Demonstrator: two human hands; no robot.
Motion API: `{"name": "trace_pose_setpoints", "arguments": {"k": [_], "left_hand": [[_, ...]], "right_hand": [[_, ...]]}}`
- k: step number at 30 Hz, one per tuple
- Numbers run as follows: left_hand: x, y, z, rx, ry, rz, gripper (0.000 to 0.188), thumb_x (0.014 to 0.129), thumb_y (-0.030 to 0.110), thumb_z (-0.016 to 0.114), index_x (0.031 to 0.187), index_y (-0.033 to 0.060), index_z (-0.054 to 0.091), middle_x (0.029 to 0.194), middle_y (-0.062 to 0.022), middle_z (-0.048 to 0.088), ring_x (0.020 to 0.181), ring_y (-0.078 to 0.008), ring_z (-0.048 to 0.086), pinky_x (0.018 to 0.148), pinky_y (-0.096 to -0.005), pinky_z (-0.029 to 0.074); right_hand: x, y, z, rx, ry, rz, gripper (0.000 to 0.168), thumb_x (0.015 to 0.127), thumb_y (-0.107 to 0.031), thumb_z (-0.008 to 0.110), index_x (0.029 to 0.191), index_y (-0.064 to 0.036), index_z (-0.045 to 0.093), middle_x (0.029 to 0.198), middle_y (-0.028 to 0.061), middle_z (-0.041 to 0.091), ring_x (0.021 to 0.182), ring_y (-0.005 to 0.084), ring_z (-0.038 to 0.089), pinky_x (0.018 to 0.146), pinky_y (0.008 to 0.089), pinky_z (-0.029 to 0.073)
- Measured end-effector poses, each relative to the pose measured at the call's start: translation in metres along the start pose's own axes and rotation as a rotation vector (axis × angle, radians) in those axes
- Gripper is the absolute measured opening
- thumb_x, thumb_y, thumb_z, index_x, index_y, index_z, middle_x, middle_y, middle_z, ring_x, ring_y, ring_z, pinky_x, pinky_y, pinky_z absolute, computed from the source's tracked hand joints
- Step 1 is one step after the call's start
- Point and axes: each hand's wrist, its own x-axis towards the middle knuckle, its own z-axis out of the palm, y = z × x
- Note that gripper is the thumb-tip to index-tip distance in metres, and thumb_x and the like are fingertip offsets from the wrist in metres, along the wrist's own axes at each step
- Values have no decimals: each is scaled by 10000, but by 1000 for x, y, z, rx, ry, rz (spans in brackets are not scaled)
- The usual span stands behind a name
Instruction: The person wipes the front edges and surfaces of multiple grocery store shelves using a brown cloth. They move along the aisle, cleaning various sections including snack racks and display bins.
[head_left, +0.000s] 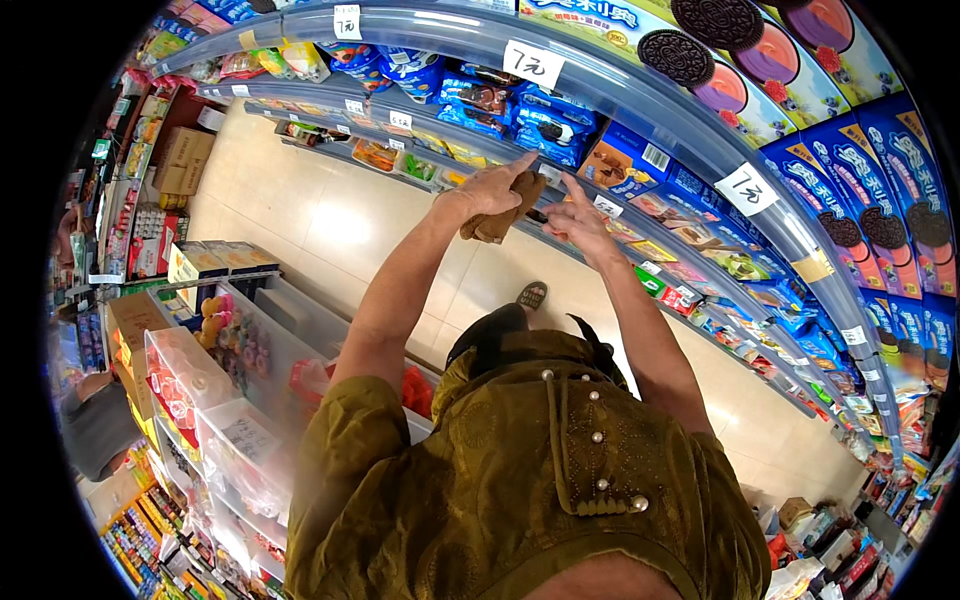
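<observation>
My left hand (491, 191) holds a folded brown cloth (506, 214) under its palm, and its index finger points at the shelf edge. Beside it, my right hand (581, 221) holds nothing; its index finger reaches towards a small price tag (550, 174) on the shelf's clear plastic strip. Just beyond the fingertips lie blue packs of sandwich cookies (551, 131). A blue carton with a barcode (626, 159) stands to their right. Whether either fingertip touches the strip cannot be told.
Large blue cookie boxes (832, 202) fill the upper shelf at right. Clear plastic bins (247, 442) stand at left, with cardboard cartons (184, 161) farther back. Tiled floor (322, 217) lies below. Another person (101, 427) is at the far left.
</observation>
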Motion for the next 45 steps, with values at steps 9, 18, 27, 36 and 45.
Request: {"name": "trace_pose_setpoints", "arguments": {"k": [9,18,27,36,45], "left_hand": [[-11,9,-4,-21,38,-35,828,738,111,530,1461,234,145,1256,-226,507,1109,-386,514,965,-427,406],[-21,-12,27,-344,165,-1,624,743,104,534,1338,20,363,1079,-218,590,993,-297,569,873,-363,458],[-29,41,110,-1452,-43,-43,502,813,49,486,1308,34,405,1164,-83,539,1024,-187,548,861,-321,471],[-6,177,158,-1124,-653,51,544,926,195,525,1398,33,305,1278,-111,474,1152,-190,477,946,-324,407],[15,225,228,-946,-477,-38,424,866,215,547,1225,0,479,947,-126,628,825,-201,630,741,-312,506]], "right_hand": [[10,15,-3,-58,5,-57,764,853,-25,533,1470,-168,107,1154,172,568,833,164,617,681,255,492],[11,12,-4,-245,-12,-89,680,862,-89,550,1448,-147,211,1110,130,573,828,147,605,701,273,488],[-62,42,-3,-309,97,-288,849,788,-267,694,1448,-103,186,1392,213,325,1317,303,303,1057,373,306],[-178,114,-94,519,515,-502,661,818,-23,591,1382,-9,246,1313,139,435,1204,232,440,997,341,368],[-321,196,-303,488,1431,-458,539,855,-189,606,1300,-16,354,1170,110,496,1055,194,496,889,328,429]]}}
